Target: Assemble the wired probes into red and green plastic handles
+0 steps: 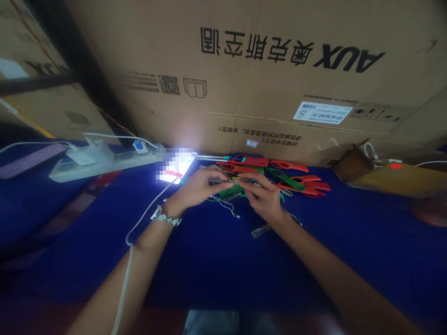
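My left hand (199, 188) and my right hand (262, 195) meet over a blue cloth (216, 260), both pinching a small green lighter part (233, 188) with metal bits between the fingertips. A bracelet (165, 217) sits on my left wrist. Behind the hands lies a heap of red and green long-nosed lighters (279, 174). A thin wire (226, 208) and a small clear piece (260, 230) lie on the cloth below the hands.
A big AUX cardboard box (265, 74) walls the back. A bright phone screen (174, 167) glows left of my hands, with a white cable (139, 223) running toward me. A white power strip (94, 160) lies at left, a brown box (377, 174) at right.
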`<control>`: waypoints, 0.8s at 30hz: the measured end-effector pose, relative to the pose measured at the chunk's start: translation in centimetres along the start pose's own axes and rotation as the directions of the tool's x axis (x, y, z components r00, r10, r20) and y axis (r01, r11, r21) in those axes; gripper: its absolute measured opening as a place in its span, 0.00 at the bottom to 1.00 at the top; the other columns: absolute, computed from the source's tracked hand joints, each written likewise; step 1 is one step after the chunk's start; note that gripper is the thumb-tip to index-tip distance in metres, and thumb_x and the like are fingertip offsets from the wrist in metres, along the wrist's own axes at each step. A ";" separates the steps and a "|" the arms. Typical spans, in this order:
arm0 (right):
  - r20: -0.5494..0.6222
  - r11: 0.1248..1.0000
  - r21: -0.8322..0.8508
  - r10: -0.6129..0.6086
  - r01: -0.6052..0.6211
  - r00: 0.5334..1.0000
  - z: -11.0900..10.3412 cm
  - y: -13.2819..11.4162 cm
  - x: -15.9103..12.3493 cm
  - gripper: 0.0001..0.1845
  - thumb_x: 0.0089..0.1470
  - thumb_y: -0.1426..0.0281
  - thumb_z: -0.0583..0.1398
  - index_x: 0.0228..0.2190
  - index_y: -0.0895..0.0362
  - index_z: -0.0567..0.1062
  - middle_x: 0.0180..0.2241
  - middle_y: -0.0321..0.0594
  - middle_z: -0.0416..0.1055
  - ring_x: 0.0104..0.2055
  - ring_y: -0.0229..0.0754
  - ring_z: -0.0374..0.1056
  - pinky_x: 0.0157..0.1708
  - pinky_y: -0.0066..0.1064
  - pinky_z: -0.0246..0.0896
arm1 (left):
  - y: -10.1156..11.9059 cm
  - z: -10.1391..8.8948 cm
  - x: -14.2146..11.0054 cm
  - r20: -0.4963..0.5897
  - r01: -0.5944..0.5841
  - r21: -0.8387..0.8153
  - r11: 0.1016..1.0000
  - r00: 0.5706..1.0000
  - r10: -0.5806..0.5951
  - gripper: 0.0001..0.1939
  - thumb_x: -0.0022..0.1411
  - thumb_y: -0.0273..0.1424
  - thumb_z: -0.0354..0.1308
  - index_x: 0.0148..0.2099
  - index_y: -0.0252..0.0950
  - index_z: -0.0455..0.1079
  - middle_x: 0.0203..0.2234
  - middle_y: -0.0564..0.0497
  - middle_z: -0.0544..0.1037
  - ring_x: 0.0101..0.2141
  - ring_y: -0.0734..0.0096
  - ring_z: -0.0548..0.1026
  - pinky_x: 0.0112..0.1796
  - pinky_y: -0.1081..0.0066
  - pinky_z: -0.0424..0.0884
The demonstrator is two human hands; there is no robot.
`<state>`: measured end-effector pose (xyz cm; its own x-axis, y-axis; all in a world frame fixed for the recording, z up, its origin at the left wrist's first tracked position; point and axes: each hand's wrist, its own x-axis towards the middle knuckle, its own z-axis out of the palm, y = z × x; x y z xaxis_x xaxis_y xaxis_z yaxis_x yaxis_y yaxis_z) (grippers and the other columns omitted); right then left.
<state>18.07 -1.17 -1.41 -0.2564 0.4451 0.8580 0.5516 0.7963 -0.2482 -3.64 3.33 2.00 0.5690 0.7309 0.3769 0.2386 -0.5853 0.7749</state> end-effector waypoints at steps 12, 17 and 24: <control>0.325 0.999 0.020 0.023 -0.031 0.945 0.1 1.4 1.1 0.10 0.62 0.71 0.61 0.44 0.54 0.81 0.42 0.44 0.78 0.45 0.43 0.76 0.46 0.37 0.74 | -1.3 -0.3 -0.1 0.030 0.035 0.165 0.986 0.999 -0.041 0.07 0.60 0.35 0.65 0.33 0.37 0.77 0.31 0.51 0.79 0.34 0.67 0.76 0.39 0.65 0.70; 0.544 0.998 0.008 0.042 -0.055 0.838 -0.4 2.4 2.3 0.10 0.60 0.73 0.62 0.42 0.54 0.82 0.39 0.42 0.77 0.41 0.43 0.75 0.44 0.36 0.72 | -0.8 -0.8 -0.4 -0.003 0.107 0.331 0.937 0.994 -0.112 0.07 0.57 0.30 0.63 0.40 0.37 0.77 0.37 0.48 0.80 0.36 0.64 0.77 0.39 0.64 0.72; 0.619 0.996 0.004 0.066 -0.088 0.783 -0.1 3.2 3.1 0.11 0.56 0.76 0.65 0.41 0.54 0.82 0.38 0.42 0.74 0.41 0.43 0.72 0.42 0.36 0.70 | -1.6 -0.4 -0.6 0.084 0.125 0.390 0.912 0.982 -0.170 0.11 0.56 0.23 0.57 0.40 0.37 0.77 0.34 0.49 0.80 0.30 0.70 0.75 0.33 0.68 0.69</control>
<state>19.12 2.68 0.52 -0.6551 0.6547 0.3770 0.5687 0.7559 -0.3244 -4.73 3.93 0.78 0.5839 0.7878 0.1959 0.5954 -0.5796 0.5564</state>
